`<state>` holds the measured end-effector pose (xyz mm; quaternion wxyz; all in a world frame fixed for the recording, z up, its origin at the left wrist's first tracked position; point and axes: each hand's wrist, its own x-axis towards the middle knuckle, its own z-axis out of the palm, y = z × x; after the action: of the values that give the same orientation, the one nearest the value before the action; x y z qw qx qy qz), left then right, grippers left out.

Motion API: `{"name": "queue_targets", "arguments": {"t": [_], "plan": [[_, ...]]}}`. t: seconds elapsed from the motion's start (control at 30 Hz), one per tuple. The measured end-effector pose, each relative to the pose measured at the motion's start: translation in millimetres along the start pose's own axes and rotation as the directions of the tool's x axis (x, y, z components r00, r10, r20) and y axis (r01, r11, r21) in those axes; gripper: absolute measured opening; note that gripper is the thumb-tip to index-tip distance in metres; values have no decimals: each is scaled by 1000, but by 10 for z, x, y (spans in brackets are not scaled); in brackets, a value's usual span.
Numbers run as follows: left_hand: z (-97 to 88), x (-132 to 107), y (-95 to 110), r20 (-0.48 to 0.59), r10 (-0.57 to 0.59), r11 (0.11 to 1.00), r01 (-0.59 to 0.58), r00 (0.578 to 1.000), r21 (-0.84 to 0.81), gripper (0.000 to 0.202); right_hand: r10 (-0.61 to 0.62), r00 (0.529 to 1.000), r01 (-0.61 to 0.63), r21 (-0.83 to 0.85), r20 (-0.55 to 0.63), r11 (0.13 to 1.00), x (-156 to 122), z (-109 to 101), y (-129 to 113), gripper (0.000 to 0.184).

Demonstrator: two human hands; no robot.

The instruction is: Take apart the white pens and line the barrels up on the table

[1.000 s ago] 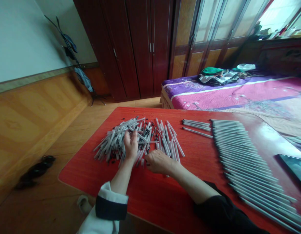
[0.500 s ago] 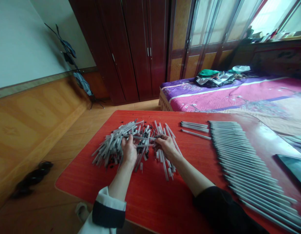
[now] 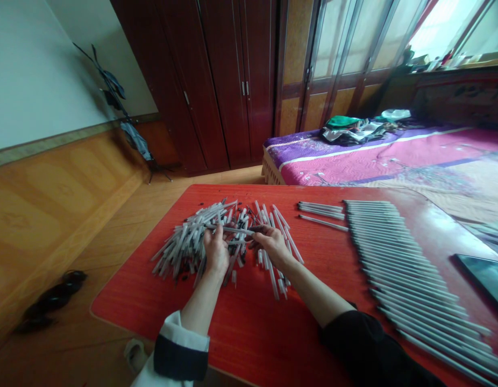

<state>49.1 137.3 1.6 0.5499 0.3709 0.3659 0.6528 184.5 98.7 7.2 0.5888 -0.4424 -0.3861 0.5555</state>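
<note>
My left hand (image 3: 217, 252) is closed on one end of a thin, translucent white pen (image 3: 237, 231). My right hand (image 3: 271, 244) pinches the same pen near its other end, so it lies roughly level between the two. A second pale tube shows just below it between my hands; which fingers hold that one I cannot make out. Under and around my left hand spreads a jumbled pile of clear pen tubes (image 3: 180, 244) with black bits among them. Beneath my right hand lie more loose tubes and short clear pieces (image 3: 275, 277).
A long, neat row of pens (image 3: 402, 269) with black ends covers the right of the red table (image 3: 249, 333). Several more pens (image 3: 321, 208) lie left of its far end. A dark flat device (image 3: 485, 279) sits at the right edge. Beyond the table stands a bed (image 3: 354, 156).
My right hand has shifted slightly left, closer to my left hand. My left hand has moved a little right. The piles and the row look the same.
</note>
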Motion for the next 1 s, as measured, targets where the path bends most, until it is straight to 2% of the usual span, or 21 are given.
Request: {"name": "queue_targets", "arguments": {"t": [0.2, 0.33, 0.57, 0.87, 0.93, 1.0], "plan": [[-9, -9, -50, 25, 7, 999, -8, 1000, 36, 33, -74, 997, 77, -160, 25, 984, 61, -41, 116, 31], [-6, -28, -75, 25, 2, 999, -2, 1000, 37, 33, -100, 995, 101, -193, 15, 976, 76, -56, 156, 32], [14, -51, -72, 19, -78, 996, 78, 997, -32, 30, -73, 997, 74, -122, 12, 990, 35, -47, 145, 33], [39, -90, -83, 24, -32, 999, 31, 999, 32, 29, -47, 999, 47, -51, -13, 998, -13, 22, 134, 31], [38, -81, -68, 33, -47, 999, 47, 998, 17, 29, -52, 999, 53, -136, 6, 989, -21, 13, 95, 30], [39, -69, -50, 52, -59, 998, 60, 997, -16, 30, -110, 993, 115, -363, 35, 925, -35, -2, 20, 27]]}}
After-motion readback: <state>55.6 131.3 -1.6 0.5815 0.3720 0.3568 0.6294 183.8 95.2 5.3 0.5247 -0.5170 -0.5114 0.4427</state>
